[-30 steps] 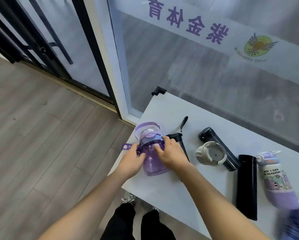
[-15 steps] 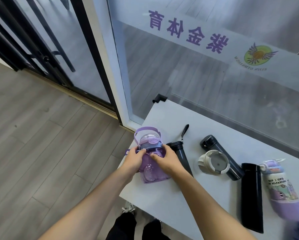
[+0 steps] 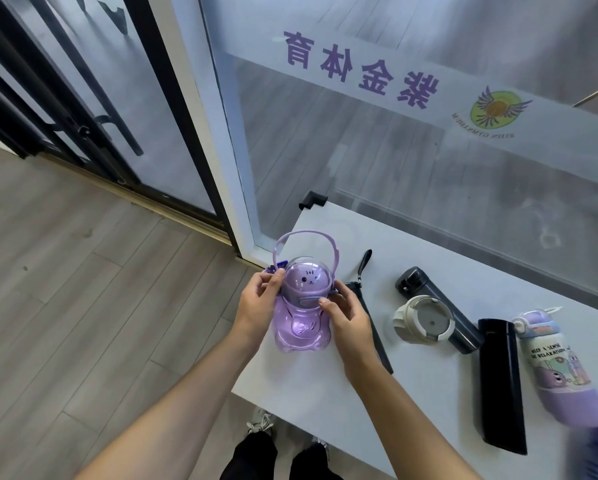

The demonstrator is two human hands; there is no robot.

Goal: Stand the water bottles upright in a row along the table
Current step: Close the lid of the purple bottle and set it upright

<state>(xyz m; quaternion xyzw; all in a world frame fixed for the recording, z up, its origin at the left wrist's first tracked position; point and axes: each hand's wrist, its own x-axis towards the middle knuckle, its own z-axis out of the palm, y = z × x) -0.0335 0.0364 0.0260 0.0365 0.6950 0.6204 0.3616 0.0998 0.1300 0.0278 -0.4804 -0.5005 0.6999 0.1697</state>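
Note:
A squat purple bottle [image 3: 301, 323] with a domed lid and a loop handle stands upright near the left end of the white table [image 3: 429, 258]. My left hand [image 3: 257, 303] grips its left side at the lid, and my right hand [image 3: 348, 318] holds its right side. Lying flat to the right are a dark slim bottle [image 3: 377, 337] partly under my right hand, a dark grey flask [image 3: 439, 310], a black tumbler [image 3: 502, 382] and a purple-and-white cartoon bottle [image 3: 557, 365]. A beige cup [image 3: 422, 320] lies on its side against the flask.
A glass partition with purple lettering [image 3: 360, 71] runs along the table's far edge. The table's left edge drops to wood flooring [image 3: 65, 306]. A black corner bracket [image 3: 313, 199] sits at the far-left table corner. My legs and shoes [image 3: 259, 420] show below the near edge.
The purple bottle has been tipped up from lying on its side to standing upright, with both hands shifting up to its lid. The view has also moved closer.

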